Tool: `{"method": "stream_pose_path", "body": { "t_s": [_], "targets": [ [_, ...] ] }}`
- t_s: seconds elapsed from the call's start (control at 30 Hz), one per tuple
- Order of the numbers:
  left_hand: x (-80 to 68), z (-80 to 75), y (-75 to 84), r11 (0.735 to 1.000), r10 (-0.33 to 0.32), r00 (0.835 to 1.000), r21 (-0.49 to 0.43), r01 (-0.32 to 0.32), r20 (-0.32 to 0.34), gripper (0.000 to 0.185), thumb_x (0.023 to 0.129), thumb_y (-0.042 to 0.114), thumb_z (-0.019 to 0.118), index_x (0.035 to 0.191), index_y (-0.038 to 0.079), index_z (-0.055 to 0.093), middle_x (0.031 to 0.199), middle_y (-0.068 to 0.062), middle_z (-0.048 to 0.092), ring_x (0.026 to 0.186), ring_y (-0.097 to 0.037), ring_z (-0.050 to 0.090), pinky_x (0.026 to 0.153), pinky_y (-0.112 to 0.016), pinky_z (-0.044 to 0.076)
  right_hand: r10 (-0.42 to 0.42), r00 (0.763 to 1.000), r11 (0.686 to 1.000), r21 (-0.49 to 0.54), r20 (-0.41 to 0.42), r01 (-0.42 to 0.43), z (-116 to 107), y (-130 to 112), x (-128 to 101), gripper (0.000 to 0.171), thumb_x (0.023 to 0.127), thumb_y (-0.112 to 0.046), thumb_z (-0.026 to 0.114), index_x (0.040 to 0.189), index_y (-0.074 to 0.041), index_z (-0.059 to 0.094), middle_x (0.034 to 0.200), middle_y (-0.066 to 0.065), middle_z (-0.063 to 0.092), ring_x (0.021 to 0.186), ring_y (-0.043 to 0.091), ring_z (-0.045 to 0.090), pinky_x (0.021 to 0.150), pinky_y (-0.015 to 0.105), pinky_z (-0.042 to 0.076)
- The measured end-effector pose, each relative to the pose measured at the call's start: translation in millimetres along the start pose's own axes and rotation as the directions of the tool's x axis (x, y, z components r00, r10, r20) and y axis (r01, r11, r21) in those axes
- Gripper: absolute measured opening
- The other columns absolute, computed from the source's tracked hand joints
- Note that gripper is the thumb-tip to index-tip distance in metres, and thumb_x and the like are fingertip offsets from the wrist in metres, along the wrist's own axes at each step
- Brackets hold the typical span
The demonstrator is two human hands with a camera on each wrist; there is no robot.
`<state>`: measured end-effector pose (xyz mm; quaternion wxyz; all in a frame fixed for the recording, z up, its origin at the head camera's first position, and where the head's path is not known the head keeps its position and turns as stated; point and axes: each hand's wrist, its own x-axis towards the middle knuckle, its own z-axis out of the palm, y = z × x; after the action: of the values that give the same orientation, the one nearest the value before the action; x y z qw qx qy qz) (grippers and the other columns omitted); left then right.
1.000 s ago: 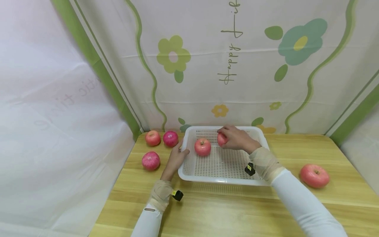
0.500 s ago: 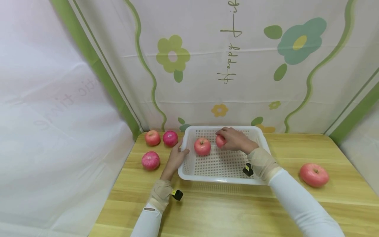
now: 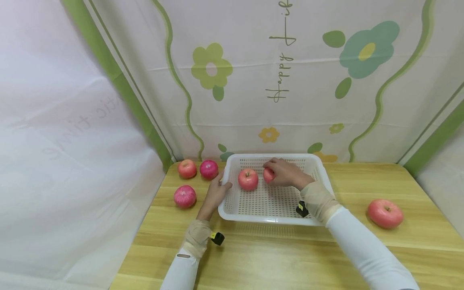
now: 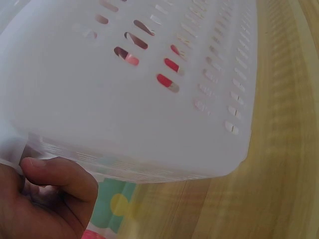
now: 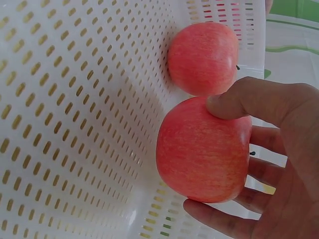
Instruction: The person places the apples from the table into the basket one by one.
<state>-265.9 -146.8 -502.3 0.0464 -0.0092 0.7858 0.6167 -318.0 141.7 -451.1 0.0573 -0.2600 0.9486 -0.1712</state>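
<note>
A white plastic basket [image 3: 275,220] with slotted walls stands on the wooden table. My left hand [image 3: 216,192] grips its left rim, thumb over the edge; the left wrist view shows the curled thumb [image 4: 60,174] at the basket's corner. Inside the basket, my right hand [image 3: 286,174] holds a red apple [image 5: 204,149] between thumb and fingers, low over the basket floor. Left of it sits another red apple [image 3: 248,179], its stem up in the head view. In the right wrist view the two apples lie close together.
Left of the basket are a red apple [image 3: 187,168], a magenta ridged fruit [image 3: 209,169] and a pinkish striped one [image 3: 185,196]. A large red apple [image 3: 385,213] lies to the right on the table [image 3: 268,257]. A flowered curtain [image 3: 246,100] hangs behind.
My right hand has shifted slightly left and lower with its apple, nearer the other apple in the basket. The left hand stays on the rim.
</note>
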Motion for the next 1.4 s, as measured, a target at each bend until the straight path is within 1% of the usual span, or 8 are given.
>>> {"method": "stream_pose_path", "body": {
  "t_s": [0.23, 0.47, 0.73, 0.87, 1.07, 1.4],
  "targets": [
    [-0.2, -0.3, 0.0, 1.000, 0.031, 1.000, -0.002, -0.031, -0.004, 0.071, 0.103, 0.014, 0.056, 0.169, 0.014, 0.031, 0.127, -0.033, 0.070, 0.108, -0.045, 0.076, 0.079, -0.048, 0.068, -0.038, 0.999, 0.999, 0.007, -0.019, 0.038, 6.2, 1.8, 1.8, 0.067, 0.081, -0.026, 0.082, 0.143, -0.006, 0.066, 0.146, 0.017, 0.061, 0.131, 0.038, 0.059, 0.103, 0.058, 0.055],
    [-0.2, -0.6, -0.3, 1.000, 0.013, 1.000, -0.008, -0.013, -0.004, 0.072, 0.101, 0.016, 0.057, 0.169, 0.015, 0.032, 0.128, -0.033, 0.069, 0.109, -0.046, 0.075, 0.080, -0.047, 0.068, -0.033, 0.999, 0.999, 0.018, -0.002, 0.033, 11.3, 1.3, 1.1, 0.067, 0.082, -0.027, 0.082, 0.143, -0.007, 0.065, 0.147, 0.017, 0.060, 0.131, 0.038, 0.059, 0.103, 0.059, 0.055],
    [-0.4, -0.2, 0.3, 1.000, 0.018, 1.000, -0.010, -0.018, 0.001, 0.072, 0.102, 0.015, 0.057, 0.169, 0.015, 0.032, 0.129, -0.034, 0.069, 0.109, -0.047, 0.075, 0.080, -0.048, 0.067, -0.018, 1.000, 1.000, 0.019, 0.025, 0.018, 14.6, 0.9, 2.7, 0.070, 0.081, -0.027, 0.084, 0.145, -0.008, 0.064, 0.150, 0.016, 0.059, 0.133, 0.038, 0.059, 0.104, 0.057, 0.054],
    [-0.6, -0.3, 0.3, 1.000, 0.015, 1.000, -0.016, -0.015, 0.003, 0.072, 0.102, 0.015, 0.057, 0.169, 0.016, 0.031, 0.129, -0.034, 0.069, 0.109, -0.047, 0.075, 0.080, -0.048, 0.068, -0.009, 0.999, 1.000, 0.017, 0.037, 0.009, 15.3, 0.7, 3.4, 0.069, 0.083, -0.028, 0.083, 0.146, -0.009, 0.063, 0.150, 0.017, 0.059, 0.133, 0.038, 0.058, 0.104, 0.058, 0.054],
    [0.4, -0.6, -2.5, 1.000, 0.024, 1.000, -0.015, -0.024, 0.010, 0.071, 0.103, 0.014, 0.057, 0.169, 0.016, 0.031, 0.129, -0.034, 0.069, 0.109, -0.048, 0.075, 0.078, -0.049, 0.068, -0.001, 0.999, 1.000, 0.013, 0.047, 0.000, 17.2, 1.8, 4.2, 0.070, 0.082, -0.029, 0.084, 0.146, -0.010, 0.063, 0.151, 0.017, 0.058, 0.134, 0.038, 0.058, 0.104, 0.059, 0.054],
    [-0.7, -0.3, -0.4, 1.000, 0.024, 1.000, -0.019, -0.024, 0.007, 0.071, 0.103, 0.014, 0.057, 0.169, 0.017, 0.031, 0.130, -0.033, 0.069, 0.111, -0.048, 0.074, 0.079, -0.050, 0.068, 0.017, 0.997, 1.000, 0.007, 0.073, -0.018, 15.2, 2.6, 4.6, 0.073, 0.084, -0.031, 0.084, 0.149, -0.008, 0.060, 0.152, 0.017, 0.057, 0.134, 0.037, 0.057, 0.105, 0.058, 0.054]
  ]
}}
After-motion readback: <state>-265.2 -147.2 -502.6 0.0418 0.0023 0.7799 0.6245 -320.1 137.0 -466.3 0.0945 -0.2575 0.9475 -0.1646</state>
